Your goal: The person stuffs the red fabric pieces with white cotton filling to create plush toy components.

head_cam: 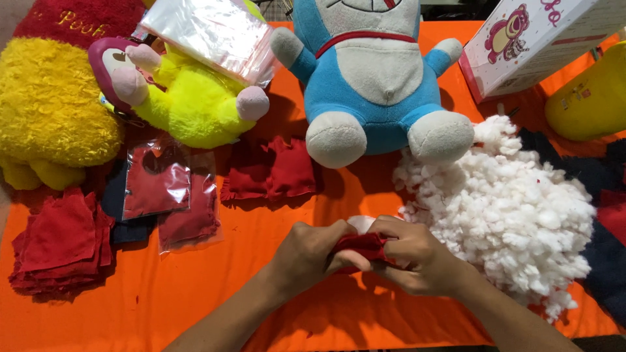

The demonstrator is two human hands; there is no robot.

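Both hands meet low in the middle of the orange cloth (pixel 261 228). My left hand (pixel 306 254) and my right hand (pixel 417 257) together grip a small red fabric pouch (pixel 360 246). A tuft of white stuffing (pixel 362 223) pokes out above the pouch between the fingers. Just right of my right hand lies a big heap of white stuffing (pixel 515 208).
A blue and white plush toy (pixel 372 72) sits at the back centre. At the left are a yellow plush (pixel 189 98), a large yellow and red plush (pixel 45 98), bagged red pieces (pixel 156 182) and stacked red squares (pixel 59 241). Stuffed red pouches (pixel 274 169), clear plastic bags (pixel 208 32) and a white box (pixel 535 39) lie behind.
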